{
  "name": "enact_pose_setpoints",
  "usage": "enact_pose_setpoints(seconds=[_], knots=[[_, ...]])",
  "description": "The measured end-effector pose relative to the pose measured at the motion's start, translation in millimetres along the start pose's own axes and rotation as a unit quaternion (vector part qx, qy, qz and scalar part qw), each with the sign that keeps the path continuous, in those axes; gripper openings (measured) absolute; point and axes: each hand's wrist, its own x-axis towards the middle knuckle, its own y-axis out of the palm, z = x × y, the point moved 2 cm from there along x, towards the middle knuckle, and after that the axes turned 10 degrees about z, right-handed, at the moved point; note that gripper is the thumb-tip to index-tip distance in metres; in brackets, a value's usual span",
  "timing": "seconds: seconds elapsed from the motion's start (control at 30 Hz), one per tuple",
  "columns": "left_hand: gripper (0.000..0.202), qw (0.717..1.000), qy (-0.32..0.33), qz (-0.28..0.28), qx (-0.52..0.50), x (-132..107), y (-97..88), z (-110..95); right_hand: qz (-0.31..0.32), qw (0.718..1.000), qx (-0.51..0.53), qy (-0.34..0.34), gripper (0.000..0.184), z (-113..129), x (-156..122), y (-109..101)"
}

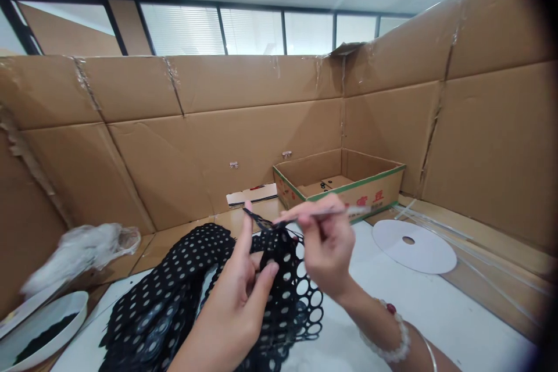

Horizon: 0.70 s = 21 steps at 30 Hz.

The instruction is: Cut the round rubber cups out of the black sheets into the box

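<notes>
Black fabric with round holes (pixel 174 267) lies bunched on the white tabletop and rises into both hands. My left hand (pixel 244 290) is closed on the fabric, its thumb pressing a gathered piece, while one finger points up against a thin black strip (pixel 257 218). Just to its right, my right hand (pixel 329 238) pinches a slim, pale pen-like tool (pixel 355 210), blurred, so I cannot tell its exact kind. The tool's left end meets the black strip above the fabric. An open-ring edge (pixel 314 299) of the fabric hangs below my right hand.
An open cardboard box (pixel 379 186) with small black rings inside stands at the back. A white disc (pixel 414 247) with a centre hole lies right, near clear strips. At left are a crumpled plastic bag (pixel 87 250) and a white bowl (pixel 72 308) holding dark material. Cardboard walls (pixel 261 133) surround the table.
</notes>
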Motion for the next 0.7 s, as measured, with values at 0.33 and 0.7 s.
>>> enact_pose_setpoints(seconds=[0.33, 0.7], knots=[[0.090, 0.992, -0.018, 0.002, -0.122, 5, -17.3, -27, -0.043, 0.918, -0.257, 0.300, 0.015, -126, 24, -81], [0.096, 0.994, 0.008, -0.071, -0.080, 8, -33.9, -20, 0.134, 0.987, 0.035, -0.076, 0.017, 29, 14, 2]])
